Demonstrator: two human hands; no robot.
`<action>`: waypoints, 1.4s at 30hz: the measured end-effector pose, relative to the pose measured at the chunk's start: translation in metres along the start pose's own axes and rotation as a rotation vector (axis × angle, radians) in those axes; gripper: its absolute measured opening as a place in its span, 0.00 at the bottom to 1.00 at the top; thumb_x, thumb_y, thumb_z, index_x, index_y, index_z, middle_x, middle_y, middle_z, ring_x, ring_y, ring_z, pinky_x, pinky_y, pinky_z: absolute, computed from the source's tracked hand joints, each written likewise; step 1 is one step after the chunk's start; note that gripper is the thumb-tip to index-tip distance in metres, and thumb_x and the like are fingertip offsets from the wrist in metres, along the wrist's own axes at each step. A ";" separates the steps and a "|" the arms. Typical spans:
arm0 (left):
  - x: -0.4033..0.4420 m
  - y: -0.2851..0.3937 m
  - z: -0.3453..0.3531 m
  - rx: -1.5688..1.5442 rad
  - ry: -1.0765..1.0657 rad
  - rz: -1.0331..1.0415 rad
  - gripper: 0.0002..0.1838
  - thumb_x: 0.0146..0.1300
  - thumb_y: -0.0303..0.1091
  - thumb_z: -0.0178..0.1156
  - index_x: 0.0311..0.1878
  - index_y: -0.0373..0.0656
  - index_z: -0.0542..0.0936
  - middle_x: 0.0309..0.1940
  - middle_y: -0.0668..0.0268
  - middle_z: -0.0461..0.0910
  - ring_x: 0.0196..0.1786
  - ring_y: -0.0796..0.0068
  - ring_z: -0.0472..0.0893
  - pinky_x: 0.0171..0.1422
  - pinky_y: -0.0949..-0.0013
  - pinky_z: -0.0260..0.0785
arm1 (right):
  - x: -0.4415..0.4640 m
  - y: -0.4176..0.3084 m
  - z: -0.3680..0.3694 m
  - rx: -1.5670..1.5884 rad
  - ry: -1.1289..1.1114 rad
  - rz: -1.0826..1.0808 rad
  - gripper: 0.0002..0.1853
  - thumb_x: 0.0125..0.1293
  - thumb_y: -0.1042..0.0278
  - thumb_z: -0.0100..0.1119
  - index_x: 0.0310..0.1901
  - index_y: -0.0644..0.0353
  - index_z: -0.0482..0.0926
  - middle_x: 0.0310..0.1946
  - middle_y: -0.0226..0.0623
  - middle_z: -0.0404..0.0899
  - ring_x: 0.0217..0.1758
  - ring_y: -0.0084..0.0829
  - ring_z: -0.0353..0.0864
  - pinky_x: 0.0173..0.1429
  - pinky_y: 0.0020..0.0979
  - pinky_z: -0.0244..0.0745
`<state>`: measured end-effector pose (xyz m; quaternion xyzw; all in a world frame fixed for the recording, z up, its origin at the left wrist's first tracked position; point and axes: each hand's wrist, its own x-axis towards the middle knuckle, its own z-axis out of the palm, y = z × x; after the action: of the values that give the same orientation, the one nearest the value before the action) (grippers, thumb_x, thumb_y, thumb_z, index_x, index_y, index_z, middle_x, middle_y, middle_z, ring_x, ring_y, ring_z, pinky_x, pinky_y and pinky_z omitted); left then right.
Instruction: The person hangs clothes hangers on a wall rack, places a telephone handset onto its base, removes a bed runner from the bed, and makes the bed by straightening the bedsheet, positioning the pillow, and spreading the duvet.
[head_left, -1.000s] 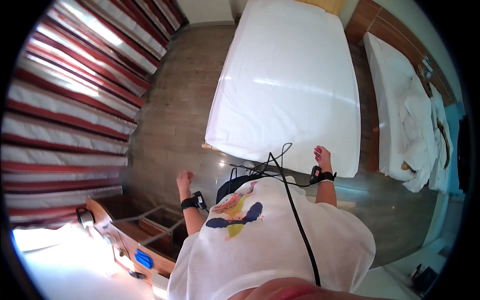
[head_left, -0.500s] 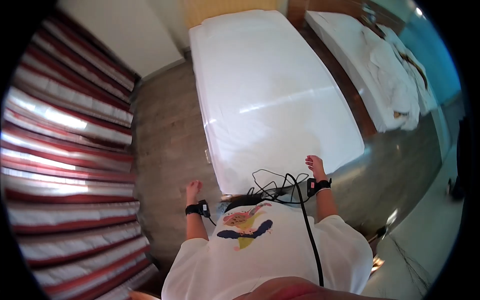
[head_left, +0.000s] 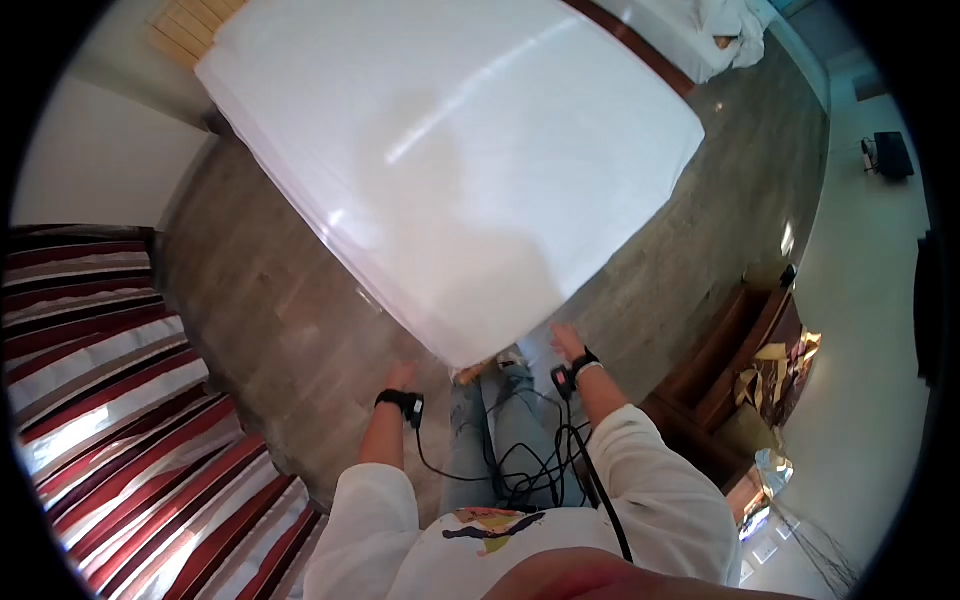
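Note:
My left hand [head_left: 403,374] hangs above the wooden floor, left of my legs, its fingers blurred. My right hand [head_left: 568,343] is close to the near corner of the white-sheeted bed [head_left: 450,150], over the floor, with its fingers apart and nothing in them. Each wrist wears a black strap with a small box. A tangle of black cable [head_left: 535,470] lies across my jeans, and one thicker cable runs up over my white shirt.
Striped curtains [head_left: 150,420] hang on the left. On the right stands a brown wooden piece of furniture [head_left: 725,350] with a shiny gold and brown item [head_left: 775,375] on it. A second bed [head_left: 660,35] is at the top right.
The view has turned, so the bed now lies diagonally with its corner before my legs. My jeans and the brown furniture have come into view. My right hand has moved inward and lower.

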<state>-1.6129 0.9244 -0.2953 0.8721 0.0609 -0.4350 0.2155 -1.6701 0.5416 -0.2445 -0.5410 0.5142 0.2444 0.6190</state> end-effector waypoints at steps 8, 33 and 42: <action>-0.019 0.051 0.039 -0.790 0.215 -0.009 0.15 0.55 0.39 0.51 0.32 0.32 0.73 0.26 0.51 0.75 0.30 0.59 0.74 0.36 0.63 0.65 | 0.054 0.001 0.027 -0.170 0.127 -0.345 0.20 0.53 0.51 0.53 0.26 0.65 0.74 0.18 0.33 0.72 0.18 0.26 0.68 0.22 0.25 0.63; -0.294 -0.044 -0.201 -1.076 0.828 0.227 0.12 0.60 0.39 0.45 0.34 0.41 0.73 0.27 0.67 0.76 0.32 0.78 0.75 0.31 0.78 0.60 | -0.218 -0.072 -0.139 0.185 0.170 -0.424 0.09 0.56 0.62 0.45 0.33 0.56 0.72 0.28 0.31 0.76 0.27 0.21 0.72 0.29 0.19 0.64; -0.284 -0.118 -0.279 -1.357 1.012 0.321 0.10 0.58 0.35 0.48 0.34 0.37 0.72 0.27 0.66 0.75 0.32 0.76 0.74 0.32 0.77 0.65 | -0.279 -0.176 0.021 0.189 -0.138 -0.638 0.12 0.56 0.61 0.43 0.36 0.58 0.71 0.33 0.33 0.75 0.34 0.24 0.72 0.37 0.23 0.64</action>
<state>-1.6177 1.1731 0.0364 0.6416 0.2726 0.1724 0.6959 -1.6094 0.5799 0.0775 -0.5968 0.2963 0.0257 0.7452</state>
